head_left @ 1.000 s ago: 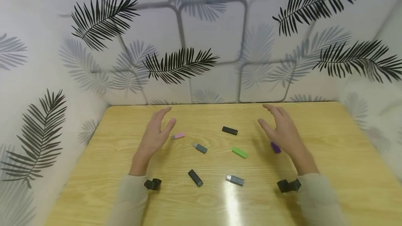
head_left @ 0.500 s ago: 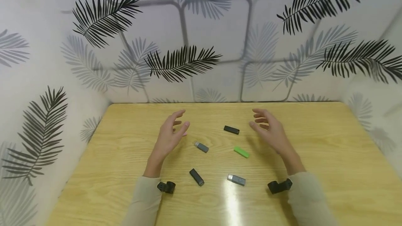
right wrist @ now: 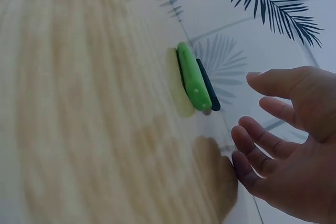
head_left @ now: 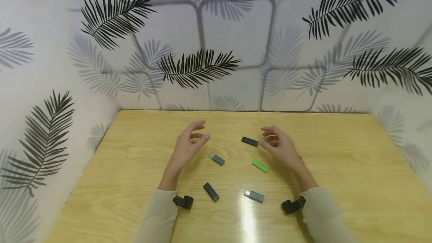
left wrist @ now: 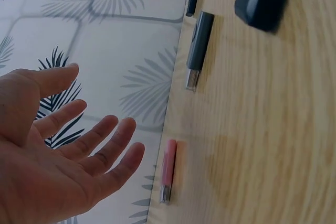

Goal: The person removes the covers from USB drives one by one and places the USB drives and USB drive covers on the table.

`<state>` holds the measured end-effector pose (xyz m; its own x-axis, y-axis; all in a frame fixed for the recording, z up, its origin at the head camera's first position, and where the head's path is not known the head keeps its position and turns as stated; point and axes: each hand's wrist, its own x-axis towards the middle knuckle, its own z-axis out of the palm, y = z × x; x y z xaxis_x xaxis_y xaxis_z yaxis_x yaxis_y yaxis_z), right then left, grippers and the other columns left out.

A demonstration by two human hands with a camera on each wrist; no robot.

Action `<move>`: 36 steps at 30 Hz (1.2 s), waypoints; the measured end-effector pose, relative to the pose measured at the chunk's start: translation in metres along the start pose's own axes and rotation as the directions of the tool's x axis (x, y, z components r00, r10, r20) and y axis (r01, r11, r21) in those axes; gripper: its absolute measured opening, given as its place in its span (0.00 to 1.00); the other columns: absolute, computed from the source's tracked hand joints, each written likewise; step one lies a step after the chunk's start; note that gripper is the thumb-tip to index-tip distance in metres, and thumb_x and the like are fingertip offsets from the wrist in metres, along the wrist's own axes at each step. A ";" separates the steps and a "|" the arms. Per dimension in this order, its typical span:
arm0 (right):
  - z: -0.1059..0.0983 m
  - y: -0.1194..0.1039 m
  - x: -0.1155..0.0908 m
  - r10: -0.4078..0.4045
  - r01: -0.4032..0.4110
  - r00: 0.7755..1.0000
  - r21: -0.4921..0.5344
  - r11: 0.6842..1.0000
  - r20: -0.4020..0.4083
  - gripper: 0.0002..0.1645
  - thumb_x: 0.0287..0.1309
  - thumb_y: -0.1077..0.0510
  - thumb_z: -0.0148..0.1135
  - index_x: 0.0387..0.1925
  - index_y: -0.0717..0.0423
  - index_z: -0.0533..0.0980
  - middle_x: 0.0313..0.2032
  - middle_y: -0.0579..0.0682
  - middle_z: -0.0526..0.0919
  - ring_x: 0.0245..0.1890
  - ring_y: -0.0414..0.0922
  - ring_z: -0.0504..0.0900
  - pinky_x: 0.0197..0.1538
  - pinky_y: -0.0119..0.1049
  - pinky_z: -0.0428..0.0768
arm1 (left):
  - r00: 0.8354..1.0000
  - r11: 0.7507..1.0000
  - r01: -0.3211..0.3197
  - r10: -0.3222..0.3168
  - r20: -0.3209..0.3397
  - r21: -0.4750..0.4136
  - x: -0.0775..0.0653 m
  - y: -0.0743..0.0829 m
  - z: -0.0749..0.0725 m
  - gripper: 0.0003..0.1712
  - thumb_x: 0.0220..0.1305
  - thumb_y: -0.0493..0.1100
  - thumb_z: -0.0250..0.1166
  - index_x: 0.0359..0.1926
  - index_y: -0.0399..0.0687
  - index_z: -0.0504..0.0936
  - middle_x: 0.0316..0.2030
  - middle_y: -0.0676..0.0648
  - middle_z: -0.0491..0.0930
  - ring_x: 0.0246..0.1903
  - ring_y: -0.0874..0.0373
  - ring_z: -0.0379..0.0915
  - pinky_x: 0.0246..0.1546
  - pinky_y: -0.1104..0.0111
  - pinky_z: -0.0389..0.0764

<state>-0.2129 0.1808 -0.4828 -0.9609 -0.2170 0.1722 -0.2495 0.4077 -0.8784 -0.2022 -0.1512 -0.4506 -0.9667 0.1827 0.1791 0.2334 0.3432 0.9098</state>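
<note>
My left hand (head_left: 186, 147) hovers over the table with its fingers loosely bent and nothing in them. Below it lies a pink USB stick (left wrist: 168, 166), which it hides in the head view. A grey USB stick (head_left: 217, 159) lies just right of that hand. My right hand (head_left: 280, 146), also holding nothing, is raised with relaxed fingers, its thumb tip near a black USB stick (head_left: 249, 141). A green USB stick (head_left: 260, 165) lies left of the right wrist. Behind that wrist, a purple one (head_left: 301, 159) is almost wholly hidden.
Nearer the front lie another black USB stick (head_left: 211, 192) and a grey one with a metal plug (head_left: 254, 195). The wooden table (head_left: 111, 183) meets a leaf-patterned wall covering (head_left: 236, 85) at the back and sides. A black camera (head_left: 183, 201) sits on each wrist.
Both hands have moved inward, the left to the right and the right to the left. The left now covers the pink USB stick; the right wrist covers most of the purple one.
</note>
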 end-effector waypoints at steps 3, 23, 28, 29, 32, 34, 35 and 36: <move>0.006 0.004 0.002 0.003 -0.003 1.000 -0.011 1.000 0.016 0.27 0.67 0.59 0.68 0.63 0.63 0.73 0.55 0.64 0.80 0.53 0.59 0.82 0.58 0.56 0.79 | 1.000 0.999 0.019 -0.018 0.015 -0.041 -0.001 0.002 0.003 0.29 0.71 0.41 0.68 0.70 0.47 0.72 0.63 0.34 0.74 0.54 0.40 0.80 0.52 0.49 0.83; 0.028 0.000 0.002 0.121 -0.112 0.992 -0.192 0.975 0.036 0.22 0.65 0.56 0.70 0.58 0.58 0.80 0.52 0.56 0.82 0.53 0.54 0.79 0.61 0.55 0.74 | 0.994 1.000 0.003 -0.003 0.111 -0.003 -0.012 0.006 0.033 0.25 0.71 0.39 0.68 0.66 0.43 0.77 0.58 0.34 0.78 0.49 0.43 0.82 0.49 0.54 0.84; 0.031 -0.002 0.002 0.093 -0.089 0.996 -0.239 0.967 0.005 0.18 0.63 0.59 0.71 0.53 0.61 0.83 0.47 0.57 0.84 0.49 0.55 0.80 0.55 0.53 0.77 | 0.990 1.000 -0.006 0.006 0.143 -0.003 -0.011 0.009 0.040 0.25 0.70 0.37 0.68 0.66 0.39 0.76 0.58 0.33 0.78 0.49 0.42 0.82 0.49 0.54 0.84; 0.031 -0.002 0.002 0.084 -0.080 0.997 -0.249 0.965 0.002 0.17 0.63 0.60 0.71 0.52 0.61 0.83 0.47 0.57 0.84 0.48 0.55 0.80 0.55 0.53 0.78 | 0.989 1.000 -0.005 0.005 0.146 -0.001 -0.011 0.009 0.042 0.25 0.70 0.37 0.68 0.66 0.38 0.76 0.58 0.33 0.78 0.49 0.42 0.82 0.48 0.54 0.84; 0.032 -0.003 0.003 0.072 -0.069 0.997 -0.267 0.961 0.000 0.15 0.64 0.61 0.70 0.51 0.62 0.83 0.46 0.57 0.84 0.48 0.55 0.81 0.54 0.53 0.79 | 0.987 1.000 0.005 -0.005 0.158 0.002 -0.011 0.011 0.045 0.25 0.70 0.37 0.68 0.65 0.38 0.76 0.58 0.34 0.79 0.48 0.43 0.82 0.45 0.57 0.85; 0.031 -0.003 0.002 0.077 -0.074 0.997 -0.273 0.959 0.000 0.14 0.64 0.61 0.70 0.50 0.62 0.83 0.45 0.57 0.85 0.47 0.55 0.81 0.53 0.53 0.79 | 0.986 1.000 0.007 -0.007 0.165 0.004 -0.011 0.012 0.048 0.25 0.69 0.37 0.68 0.65 0.39 0.77 0.57 0.34 0.79 0.48 0.43 0.83 0.44 0.60 0.85; 0.030 -0.004 0.002 0.080 -0.076 0.997 -0.273 0.959 0.003 0.14 0.64 0.60 0.70 0.50 0.62 0.83 0.45 0.56 0.85 0.47 0.55 0.81 0.53 0.53 0.79 | 0.986 1.000 0.008 -0.008 0.168 0.003 -0.011 0.013 0.050 0.25 0.69 0.37 0.69 0.65 0.39 0.77 0.57 0.34 0.79 0.48 0.43 0.83 0.44 0.60 0.85; 0.029 -0.004 0.001 0.084 -0.079 0.996 -0.270 0.960 0.008 0.15 0.64 0.60 0.70 0.50 0.62 0.83 0.45 0.56 0.85 0.47 0.54 0.81 0.53 0.53 0.79 | 0.985 1.000 0.011 -0.011 0.171 0.003 -0.011 0.013 0.052 0.25 0.69 0.36 0.69 0.65 0.39 0.77 0.57 0.35 0.79 0.48 0.44 0.83 0.43 0.60 0.85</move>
<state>-0.2094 0.1528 -0.4923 -0.9776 -0.1885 0.0940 -0.1957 0.6479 -0.7362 -0.1831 -0.1009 -0.4598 -0.9370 0.3340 0.1022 0.2232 0.3475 0.9107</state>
